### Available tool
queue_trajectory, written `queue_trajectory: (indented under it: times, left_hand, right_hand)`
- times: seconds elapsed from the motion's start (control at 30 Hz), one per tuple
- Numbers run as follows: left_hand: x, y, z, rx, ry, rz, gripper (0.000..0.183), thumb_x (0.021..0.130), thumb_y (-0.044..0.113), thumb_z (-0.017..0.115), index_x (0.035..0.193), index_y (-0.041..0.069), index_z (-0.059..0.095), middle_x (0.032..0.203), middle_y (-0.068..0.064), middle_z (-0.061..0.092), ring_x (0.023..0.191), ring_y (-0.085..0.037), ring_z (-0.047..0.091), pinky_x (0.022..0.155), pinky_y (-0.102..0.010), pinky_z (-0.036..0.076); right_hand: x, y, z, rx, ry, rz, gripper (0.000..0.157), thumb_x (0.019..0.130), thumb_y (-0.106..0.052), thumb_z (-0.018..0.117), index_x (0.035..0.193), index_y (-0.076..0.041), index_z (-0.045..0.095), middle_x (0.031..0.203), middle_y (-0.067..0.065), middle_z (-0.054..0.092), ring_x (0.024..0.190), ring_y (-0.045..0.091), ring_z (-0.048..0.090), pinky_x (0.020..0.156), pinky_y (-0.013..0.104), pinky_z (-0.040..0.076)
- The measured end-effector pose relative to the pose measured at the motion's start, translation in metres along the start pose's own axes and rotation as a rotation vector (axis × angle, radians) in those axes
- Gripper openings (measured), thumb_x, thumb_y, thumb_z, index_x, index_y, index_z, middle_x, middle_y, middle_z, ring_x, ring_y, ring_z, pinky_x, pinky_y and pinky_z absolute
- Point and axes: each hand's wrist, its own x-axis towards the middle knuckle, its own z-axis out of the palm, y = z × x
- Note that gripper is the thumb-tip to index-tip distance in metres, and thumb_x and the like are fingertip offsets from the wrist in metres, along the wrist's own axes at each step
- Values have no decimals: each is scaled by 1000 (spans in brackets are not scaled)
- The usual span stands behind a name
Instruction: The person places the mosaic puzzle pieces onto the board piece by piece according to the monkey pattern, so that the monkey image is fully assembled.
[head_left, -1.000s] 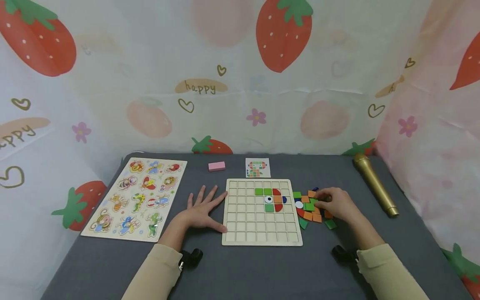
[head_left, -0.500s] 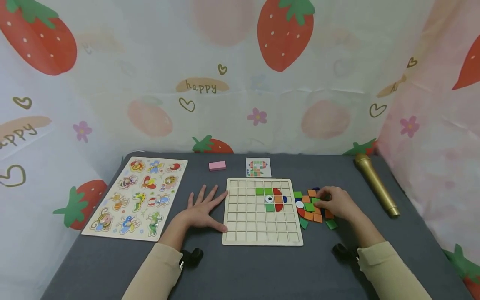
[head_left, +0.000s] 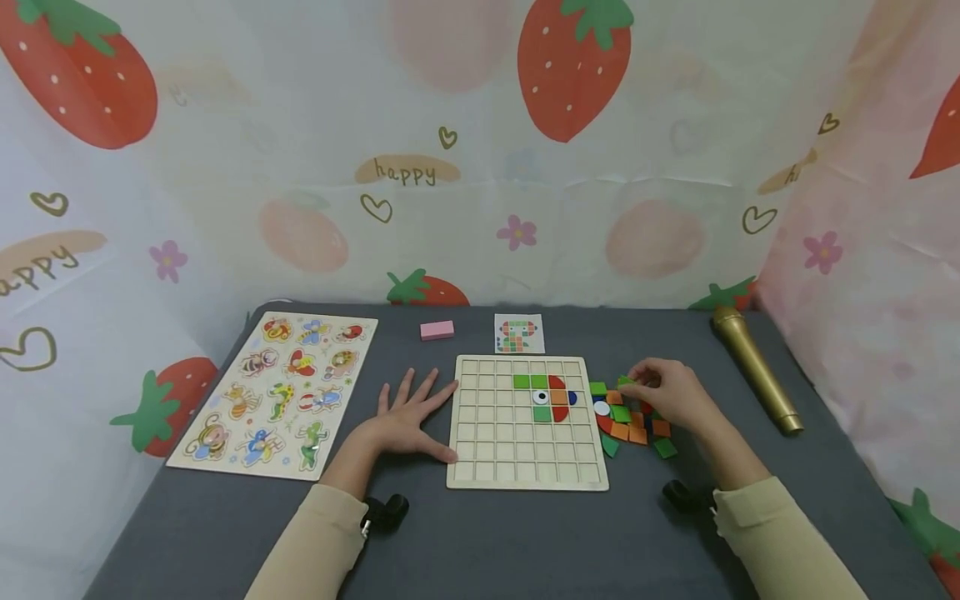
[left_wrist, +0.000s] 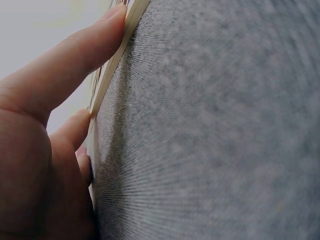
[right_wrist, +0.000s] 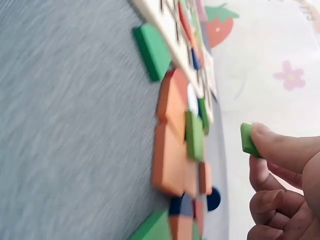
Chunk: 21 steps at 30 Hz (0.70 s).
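A wooden grid board (head_left: 495, 458) lies mid-table, with green, red, orange, blue and eye-marked tiles set in its upper right cells. My left hand (head_left: 405, 425) is spread flat beside it, thumb and index fingertips touching its left edge. In the left wrist view the thumb (left_wrist: 85, 55) rests on the board's edge (left_wrist: 107, 80). My right hand (head_left: 667, 392) pinches a green square tile (right_wrist: 247, 139) between thumb and fingers, raised over a loose pile of tiles. That pile holds orange tiles (right_wrist: 170, 155), a white round tile (head_left: 602, 408) and a green quarter-round tile (head_left: 610, 446).
Behind the board lie a small pattern card (head_left: 519, 334) and a pink block (head_left: 437, 331). An insect picture board (head_left: 281, 392) covers the left side. A gold microphone-shaped cylinder (head_left: 757, 371) lies at the right. A strawberry-print curtain (head_left: 450, 233) hangs behind the table.
My right hand has lifted a green square tile out of the pile and risen slightly. The left hand stays at the board's edge.
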Motion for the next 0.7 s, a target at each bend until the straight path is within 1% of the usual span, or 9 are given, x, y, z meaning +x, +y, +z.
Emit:
queue_trajectory:
  times: [0.1, 0.33, 0.43, 0.57, 0.7]
  left_hand:
    - [1, -1, 0, -3, -2, 2, 117, 69, 73, 78, 162, 40, 15, 172, -1, -3, 154, -37, -21, 116, -69, -13]
    - [0, -1, 0, -8, -3, 1, 116, 69, 72, 78, 162, 39, 17, 172, -1, -3, 154, -37, -21, 116, -70, -13]
    - [0, 0, 0, -5, -5, 2, 115, 69, 72, 78, 162, 39, 17, 172, -1, -3, 154, -37, -21, 116, -70, -13]
    - [0, 0, 0, -5, -4, 8, 116, 69, 72, 78, 162, 39, 17, 172, -1, -3, 154, -37, -21, 116, -70, -13]
    - [0, -1, 0, 0, -1, 11, 116, 70, 72, 78, 162, 38, 16, 172, -2, -3, 154, -38, -20, 116, -70, -12]
  right_hand:
    - [2, -8, 2, 13, -4, -19, 30, 93, -34, 74, 108, -8, 72, 95, 6, 71, 81, 17, 63, 67, 33, 51]
    - [10, -21, 12, 56, -38, -27, 27, 98, -32, 69, 108, -7, 75, 94, 13, 73, 73, 24, 63, 61, 34, 50]
    - [14, -26, 17, 55, -57, -28, 25, 98, -31, 68, 108, -9, 75, 94, 10, 73, 77, 22, 64, 64, 33, 51]
    - [18, -34, 22, 48, -66, -22, 24, 98, -32, 68, 108, -11, 74, 95, 5, 72, 83, 18, 63, 71, 35, 52]
    - [25, -44, 29, 57, -71, -31, 24, 98, -32, 68, 109, -12, 74, 96, 4, 71, 86, 19, 63, 75, 37, 53]
